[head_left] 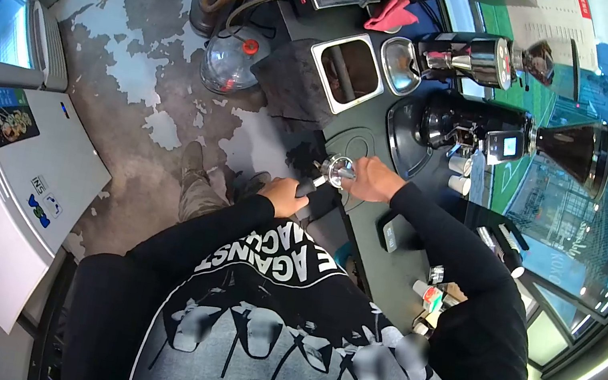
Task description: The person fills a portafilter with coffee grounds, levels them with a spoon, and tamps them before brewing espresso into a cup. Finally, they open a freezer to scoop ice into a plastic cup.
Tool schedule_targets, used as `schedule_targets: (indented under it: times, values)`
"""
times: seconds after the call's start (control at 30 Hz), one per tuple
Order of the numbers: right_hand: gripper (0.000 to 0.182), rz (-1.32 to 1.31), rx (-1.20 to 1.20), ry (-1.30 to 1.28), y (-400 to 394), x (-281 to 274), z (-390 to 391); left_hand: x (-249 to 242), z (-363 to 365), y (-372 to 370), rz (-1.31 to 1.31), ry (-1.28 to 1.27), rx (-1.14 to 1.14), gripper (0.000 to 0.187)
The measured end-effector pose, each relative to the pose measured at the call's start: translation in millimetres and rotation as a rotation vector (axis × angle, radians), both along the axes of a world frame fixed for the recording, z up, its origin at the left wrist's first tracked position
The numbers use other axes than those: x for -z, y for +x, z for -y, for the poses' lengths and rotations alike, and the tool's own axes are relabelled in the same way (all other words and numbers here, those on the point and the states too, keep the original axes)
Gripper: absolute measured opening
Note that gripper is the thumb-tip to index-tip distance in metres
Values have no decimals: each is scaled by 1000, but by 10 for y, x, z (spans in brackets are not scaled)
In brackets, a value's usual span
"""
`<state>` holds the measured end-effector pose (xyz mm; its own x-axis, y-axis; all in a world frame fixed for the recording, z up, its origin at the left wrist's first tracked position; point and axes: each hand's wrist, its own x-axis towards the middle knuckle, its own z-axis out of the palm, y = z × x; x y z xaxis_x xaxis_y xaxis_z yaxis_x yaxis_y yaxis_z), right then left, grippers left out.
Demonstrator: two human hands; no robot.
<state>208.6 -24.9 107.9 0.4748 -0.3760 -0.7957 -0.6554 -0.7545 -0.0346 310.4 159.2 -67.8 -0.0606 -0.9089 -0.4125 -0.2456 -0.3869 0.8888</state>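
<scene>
While the left hand's [286, 197] fingers are closing around the smooth black handle [306, 188] of a portafilter [337, 170], its round, shiny metal head is sitting between the two hands, over the edge of the matte dark worktop [388, 266]. The right hand's [372, 179] fingers are curling together against the head's rim, though what their tips are pinching is too small to tell. Ahead of the right fingers, a rectangular white-rimmed bin [376, 63] is holding a thick dark bar [341, 72] across its opening, and a glossy black grinder [461, 127] is carrying a smoky, cone-shaped hopper [574, 155].
</scene>
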Motion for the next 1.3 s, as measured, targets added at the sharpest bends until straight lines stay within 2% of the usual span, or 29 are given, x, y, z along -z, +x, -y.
schedule_targets:
  times: [0.07,0.2,0.43,0.6,0.93,1.13,1.3]
  values:
    - [56,-37,118,9,4,-10,-38,-118,-15,55,-21,84,53,45]
    - [48,26,61,-3,53,-58,-98,-235,-26,116,-54,139,45,41]
    - [37,5,171,-5,108,-76,-176,-18,-97,-46,-11,-5,-36,36]
    - [32,44,232,-15,131,-91,-213,-232,-61,58,-36,97,0,37]
    - [30,41,271,30,158,-87,-181,-387,-25,103,-41,199,-5,39]
    - [31,50,251,31,203,-128,-190,-288,-53,69,7,135,7,37]
    - [32,54,259,2,196,-130,-225,-264,-27,105,-50,113,11,36]
